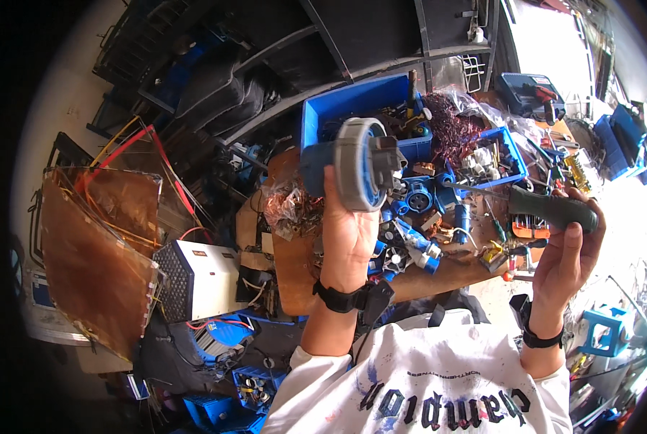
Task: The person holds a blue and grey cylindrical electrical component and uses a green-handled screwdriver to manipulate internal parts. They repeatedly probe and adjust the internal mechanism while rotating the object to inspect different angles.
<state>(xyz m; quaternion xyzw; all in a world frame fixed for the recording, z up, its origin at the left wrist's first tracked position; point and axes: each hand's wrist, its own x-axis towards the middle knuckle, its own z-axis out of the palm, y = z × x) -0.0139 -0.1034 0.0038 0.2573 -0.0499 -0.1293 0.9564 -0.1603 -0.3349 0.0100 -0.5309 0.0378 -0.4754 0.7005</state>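
Observation:
My left hand [346, 242] is raised over the workbench, its fingers wrapped round a large blue and grey industrial plug connector [354, 166]. The connector's wide grey ring faces right, and its blue body hides most of my fingers. In my right hand [571, 253] is a screwdriver [547, 208], gripped by its dark green handle. Its thin metal shaft points left towards the connector, with the tip apart from it. Below and between my hands lie several blue connector parts, among them a round blue socket [418, 197] and a blue and white plug [425, 254].
A wooden workbench [292, 271] carries a large blue bin [363, 92] of parts, a tangle of dark red wire [453, 130] and a smaller blue tray [517, 163]. A dark tool case [529, 94] stands at the far right. On the left is a white perforated box [211, 278].

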